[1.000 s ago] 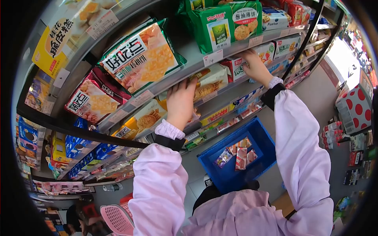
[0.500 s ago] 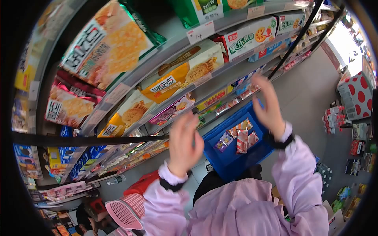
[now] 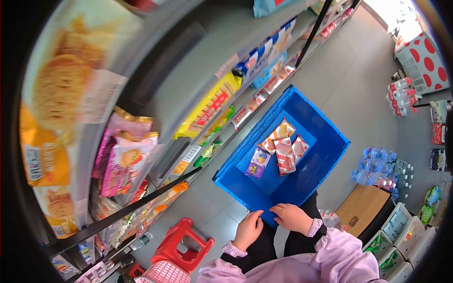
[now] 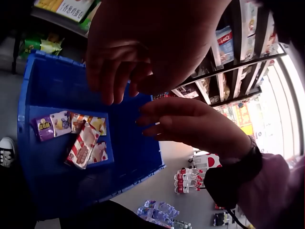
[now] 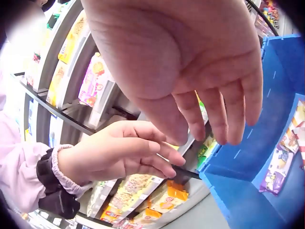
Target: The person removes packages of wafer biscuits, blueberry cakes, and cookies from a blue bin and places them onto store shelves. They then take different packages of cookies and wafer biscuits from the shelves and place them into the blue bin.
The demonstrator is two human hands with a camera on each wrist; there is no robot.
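Both hands are empty at the near edge of a blue crate (image 3: 325,162) on the floor. The left hand (image 3: 248,230) has relaxed, slightly bent fingers; the right hand (image 3: 293,218) lies just beside it, fingers toward the left one. Whether they touch the rim cannot be told. Inside the crate lie a purple packet (image 3: 257,162), an orange-and-white packet (image 3: 278,135) and red-and-white packets (image 3: 285,155). In the left wrist view the left hand (image 4: 147,43) and right hand (image 4: 195,124) show loose fingers, as do the right hand (image 5: 190,67) and left hand (image 5: 119,150) in the right wrist view.
Snack shelves (image 3: 160,89) run along the left. A red stool (image 3: 183,247) and pink basket (image 3: 163,272) stand at the lower left. Bottles (image 3: 377,167), a cardboard box (image 3: 364,207) and white bins (image 3: 398,226) are at the right.
Both hands have left the upper shelf and come down toward the body, to the crate's near edge. The view has tilted down, and the crate appears larger with its packets still inside.
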